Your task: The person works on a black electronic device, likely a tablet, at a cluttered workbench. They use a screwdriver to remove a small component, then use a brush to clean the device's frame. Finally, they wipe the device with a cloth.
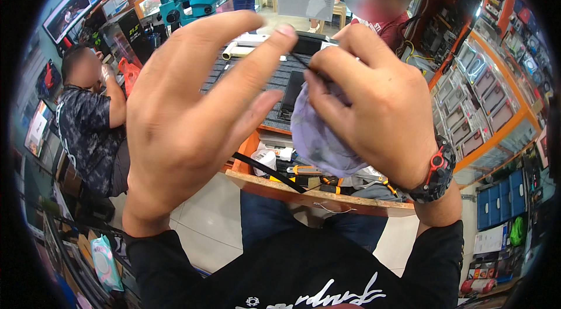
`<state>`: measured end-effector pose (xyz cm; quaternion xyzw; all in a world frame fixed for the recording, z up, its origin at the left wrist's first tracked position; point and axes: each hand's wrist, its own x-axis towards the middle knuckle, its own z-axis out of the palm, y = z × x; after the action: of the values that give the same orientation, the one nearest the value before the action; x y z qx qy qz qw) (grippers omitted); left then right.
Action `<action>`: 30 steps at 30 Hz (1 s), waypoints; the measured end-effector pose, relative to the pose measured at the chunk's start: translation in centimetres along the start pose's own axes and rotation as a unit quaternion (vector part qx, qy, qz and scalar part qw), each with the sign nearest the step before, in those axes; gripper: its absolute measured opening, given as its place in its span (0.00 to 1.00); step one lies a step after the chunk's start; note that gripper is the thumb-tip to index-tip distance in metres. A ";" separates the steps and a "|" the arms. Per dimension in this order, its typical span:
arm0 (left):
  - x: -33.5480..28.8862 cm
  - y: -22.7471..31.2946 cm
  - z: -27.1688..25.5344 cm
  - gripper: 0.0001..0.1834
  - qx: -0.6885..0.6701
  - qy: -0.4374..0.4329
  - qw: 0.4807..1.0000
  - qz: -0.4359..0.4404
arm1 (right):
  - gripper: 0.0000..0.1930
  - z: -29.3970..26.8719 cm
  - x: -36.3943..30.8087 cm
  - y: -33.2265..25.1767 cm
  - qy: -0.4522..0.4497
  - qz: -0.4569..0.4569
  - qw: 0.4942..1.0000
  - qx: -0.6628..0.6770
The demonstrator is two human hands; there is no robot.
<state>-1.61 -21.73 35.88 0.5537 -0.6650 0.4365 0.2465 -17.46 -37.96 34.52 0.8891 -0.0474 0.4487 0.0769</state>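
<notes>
My left hand (198, 93) is raised over the near left of the workbench, fingers spread, with nothing seen in it. To its right, my right hand (374, 104) is closed on a crumpled lavender cloth (327, 134) that hangs below the fingers. A thin dark stick-like piece (300, 61) juts from its pinched fingertips toward my left fingers; its kind is too small to make out. Behind the cloth, a dark flat phone-like panel (290, 99) lies on the grey ribbed mat (274, 84), partly hidden by my right hand.
Below the hands an open drawer (327, 201) holds several tools, among them an orange-handled cutter (304, 170). A black strap (269, 172) crosses its edge. A teal microscope (187, 5) stands at the back left. One person (87, 110) sits left, another (380, 17) faces the bench.
</notes>
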 end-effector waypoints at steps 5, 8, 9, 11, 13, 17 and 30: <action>1.3 -0.8 0.1 0.14 0.094 0.002 0.988 0.121 | 0.09 -0.1 0.7 -1.4 -0.027 -0.037 0.999 -0.025; 1.8 -1.0 -0.7 0.13 0.099 -0.014 0.984 0.145 | 0.10 -0.5 0.7 -1.2 -0.038 -0.034 0.999 -0.014; 1.9 -1.3 -1.2 0.13 0.105 -0.026 0.983 0.152 | 0.11 -0.9 0.4 -0.9 -0.023 -0.010 1.000 0.006; 2.1 -1.7 -1.9 0.14 0.117 -0.028 0.981 0.150 | 0.15 -3.2 -0.6 1.1 0.020 0.042 0.997 0.063; 1.9 -2.2 -2.7 0.15 0.117 -0.034 0.983 0.139 | 0.20 -6.6 -2.1 4.0 0.103 0.141 0.972 0.160; 1.3 -3.3 -4.0 0.18 0.102 -0.041 0.987 0.113 | 0.20 -9.2 -10.0 6.5 0.273 0.390 0.834 0.280; 0.0 -2.0 -4.8 0.14 0.081 -0.065 0.993 0.048 | 0.33 5.3 -14.1 7.1 0.031 0.423 0.889 0.173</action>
<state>-0.43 -17.64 38.90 0.5665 -0.6679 0.4633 0.1354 -22.71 -45.70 20.74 0.7692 -0.3383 0.4675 -0.2744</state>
